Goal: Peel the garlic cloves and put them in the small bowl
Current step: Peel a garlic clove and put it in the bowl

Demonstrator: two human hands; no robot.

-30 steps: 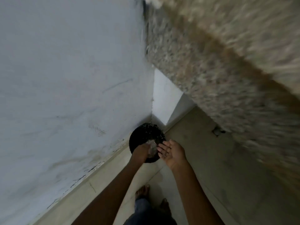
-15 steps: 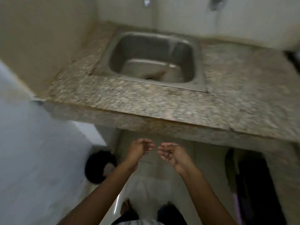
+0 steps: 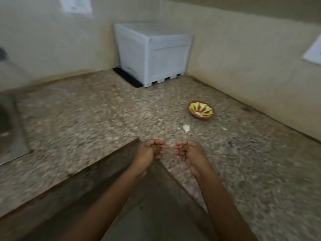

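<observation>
Your small bowl (image 3: 201,110), red-rimmed with a striped yellow inside, sits upright on the tabletop (image 3: 104,119) holding pale bits. A white garlic piece (image 3: 186,128) lies near it.

L-shaped speckled granite counter (image 3: 86,119): ahead of and beside left hand (image 3: 151,151) and right hand (image 3: 190,153). Steel sink (image 3: 10,131): far left. White crate (image 3: 152,53): far ahead, in beige wall (image 3: 243,58) corner. Lighting: dim.

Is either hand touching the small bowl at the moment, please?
No, the small bowl sits on the counter well beyond the left hand and the right hand, neither touching it.
</observation>
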